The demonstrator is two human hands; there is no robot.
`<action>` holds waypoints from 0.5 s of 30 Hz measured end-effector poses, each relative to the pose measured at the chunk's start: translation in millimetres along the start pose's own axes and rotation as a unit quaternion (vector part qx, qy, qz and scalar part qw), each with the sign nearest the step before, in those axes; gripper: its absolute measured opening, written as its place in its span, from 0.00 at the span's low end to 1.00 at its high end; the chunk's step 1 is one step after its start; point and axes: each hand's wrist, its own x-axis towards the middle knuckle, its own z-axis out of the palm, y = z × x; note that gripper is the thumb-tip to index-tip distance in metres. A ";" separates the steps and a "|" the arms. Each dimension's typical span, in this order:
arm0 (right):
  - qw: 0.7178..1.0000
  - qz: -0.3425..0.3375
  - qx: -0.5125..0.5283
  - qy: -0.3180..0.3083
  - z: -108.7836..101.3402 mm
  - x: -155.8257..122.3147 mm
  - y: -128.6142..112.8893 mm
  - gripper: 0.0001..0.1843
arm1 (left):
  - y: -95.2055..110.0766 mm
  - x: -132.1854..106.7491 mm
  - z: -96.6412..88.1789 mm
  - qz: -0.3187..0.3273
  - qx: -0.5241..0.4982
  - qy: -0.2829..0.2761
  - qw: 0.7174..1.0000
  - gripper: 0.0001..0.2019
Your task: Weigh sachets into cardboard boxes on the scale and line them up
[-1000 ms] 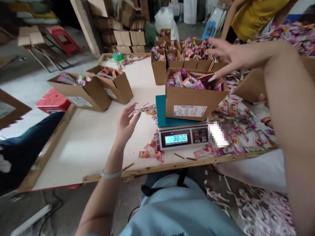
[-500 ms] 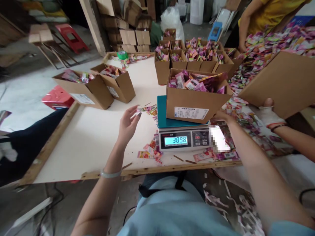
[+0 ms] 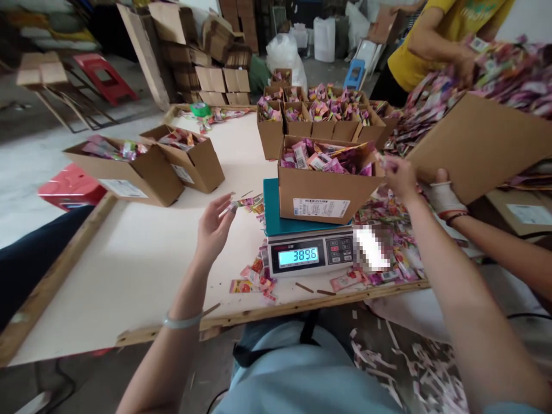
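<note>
left hand (image 3: 213, 227): open, fingers loosely curved, forearm extended | right hand (image 3: 399, 177): fingers bunched, arm outstretched

Your left hand (image 3: 213, 229): loose packets (image 3: 254, 202) lie on the table (image 3: 142, 253) just beyond the fingertips, scale (image 3: 308, 256) to their right. Carton (image 3: 323, 195) sits on the scale, packets inside. Your right hand (image 3: 399, 177): fingers at the carton's right rim. Side boxes (image 3: 129, 175) well left of your left fingers, row of boxes (image 3: 317, 123) behind the carton.
</note>
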 end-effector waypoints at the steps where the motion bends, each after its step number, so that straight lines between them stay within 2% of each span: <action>1: 0.998 -0.011 0.039 0.044 -16.7 8.9 -12.7 0.20 | 0.5 -0.6 0.5 0.001 -0.002 0.000 1.000 0.25; 3: 0.983 -0.052 0.136 0.111 -51.8 25.3 -46.7 0.17 | 0.7 -0.6 -0.3 0.005 -0.005 0.001 1.000 0.25; 5: 0.957 -0.106 0.246 0.107 -82.6 36.8 -89.8 0.13 | -0.5 1.3 -2.4 0.013 -0.006 0.004 1.000 0.24; 7: 0.935 -0.100 0.340 0.014 -102.6 42.1 -133.3 0.12 | -0.8 3.1 -4.5 0.019 -0.004 0.008 1.000 0.23; 9: 0.913 -0.051 0.394 -0.097 -109.7 42.5 -163.7 0.09 | 5.6 -0.6 -6.5 0.020 -0.001 0.018 1.000 0.23; 10: 0.906 -0.040 0.397 -0.139 -108.7 41.5 -170.0 0.09 | 13.5 -6.5 -7.5 0.020 0.001 0.023 1.000 0.23; 12: 0.908 -0.072 0.384 -0.153 -98.8 37.5 -161.0 0.23 | 41.4 -27.6 -10.0 0.013 0.004 0.011 1.000 0.22; 13: 0.914 -0.091 0.375 -0.129 -90.0 34.0 -146.8 0.31 | 61.0 -41.9 -11.5 0.006 0.000 -0.020 1.000 0.21; 14: 0.923 -0.092 0.362 -0.097 -78.7 29.1 -127.9 0.33 | 83.0 -57.2 -13.0 -0.005 -0.007 -0.074 0.997 0.19; 15: 0.933 -0.071 0.346 -0.066 -65.2 22.6 -106.3 0.30 | 105.5 -72.0 -14.5 -0.018 -0.027 -0.161 0.986 0.17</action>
